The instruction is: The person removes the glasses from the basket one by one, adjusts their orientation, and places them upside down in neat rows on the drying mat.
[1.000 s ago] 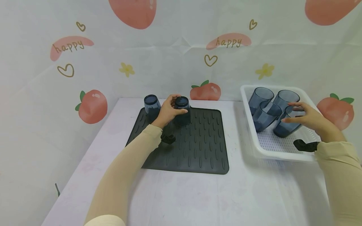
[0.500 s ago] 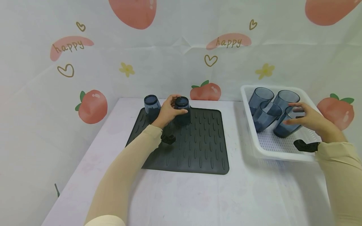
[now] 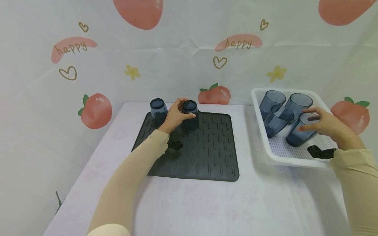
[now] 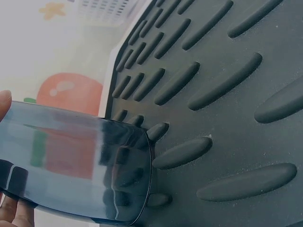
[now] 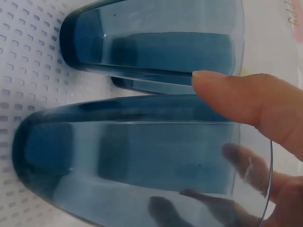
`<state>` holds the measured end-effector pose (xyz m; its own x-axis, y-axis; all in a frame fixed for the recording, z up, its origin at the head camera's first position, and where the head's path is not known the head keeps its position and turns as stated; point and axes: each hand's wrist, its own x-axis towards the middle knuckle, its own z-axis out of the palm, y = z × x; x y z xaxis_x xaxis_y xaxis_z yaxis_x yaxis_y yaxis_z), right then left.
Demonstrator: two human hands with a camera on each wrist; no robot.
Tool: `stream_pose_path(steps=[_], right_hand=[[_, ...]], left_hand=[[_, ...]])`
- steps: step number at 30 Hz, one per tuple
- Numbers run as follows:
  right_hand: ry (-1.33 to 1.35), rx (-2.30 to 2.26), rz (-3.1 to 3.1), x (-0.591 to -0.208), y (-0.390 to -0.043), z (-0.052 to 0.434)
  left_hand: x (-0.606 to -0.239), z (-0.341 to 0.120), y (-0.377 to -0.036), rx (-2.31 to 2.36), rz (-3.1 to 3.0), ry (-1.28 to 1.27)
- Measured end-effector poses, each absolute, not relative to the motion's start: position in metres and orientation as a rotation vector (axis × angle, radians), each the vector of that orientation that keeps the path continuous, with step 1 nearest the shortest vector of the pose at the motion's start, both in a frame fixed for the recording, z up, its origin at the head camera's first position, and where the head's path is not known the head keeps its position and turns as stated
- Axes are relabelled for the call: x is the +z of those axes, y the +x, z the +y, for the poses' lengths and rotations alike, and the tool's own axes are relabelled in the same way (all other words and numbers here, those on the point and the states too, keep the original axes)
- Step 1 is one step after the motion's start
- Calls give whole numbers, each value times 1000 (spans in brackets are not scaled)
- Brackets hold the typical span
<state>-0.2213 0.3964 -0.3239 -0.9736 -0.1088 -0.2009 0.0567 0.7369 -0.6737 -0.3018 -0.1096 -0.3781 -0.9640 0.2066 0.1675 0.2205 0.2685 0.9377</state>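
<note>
L grip (image 3: pixel 175 117) clamped on upturned glass (image 3: pixel 192 125) on mat (image 3: pixel 206 157); R grip (image 3: pixel 330 126) pinched tilted glass (image 3: pixel 296 136) in basket (image 3: pixel 283 160); needed keeping off neighbours (image 3: pixel 277 123).

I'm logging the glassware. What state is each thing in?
Far-left glass: upside down on the black mat
Glass in the left hand: upside down on the mat
Glass in the right hand: mouth up, tilted, in the white basket
Three other basket glasses: mouths up
Mat: lying flat
Basket: upright, holding glasses

Upended blue glass (image 3: pixel 190 124), tilted blue glass (image 3: pixel 297 134)
</note>
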Motion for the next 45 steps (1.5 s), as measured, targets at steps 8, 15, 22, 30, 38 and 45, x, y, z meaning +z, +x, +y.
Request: stream_pose_path(steps=[8, 15, 22, 30, 38, 45], right_hand=[[36, -980, 2671, -315, -214, 396], [44, -926, 2689, -312, -206, 394], [30, -877, 2800, -305, -201, 390], [76, -848, 2884, -293, -194, 386], [112, -962, 3033, -287, -180, 388], [134, -1082, 3060, -283, -168, 382]], left_hand=[[-381, -111, -303, -1833, -2500, -416], [-380, -109, -302, -1827, -2504, -417], [-379, -108, -303, -1830, -2506, -415], [-378, -108, -301, -1841, -2499, -404], [-378, -107, -302, -1854, -2487, -413], [-379, -109, -302, -1860, -2486, -417]])
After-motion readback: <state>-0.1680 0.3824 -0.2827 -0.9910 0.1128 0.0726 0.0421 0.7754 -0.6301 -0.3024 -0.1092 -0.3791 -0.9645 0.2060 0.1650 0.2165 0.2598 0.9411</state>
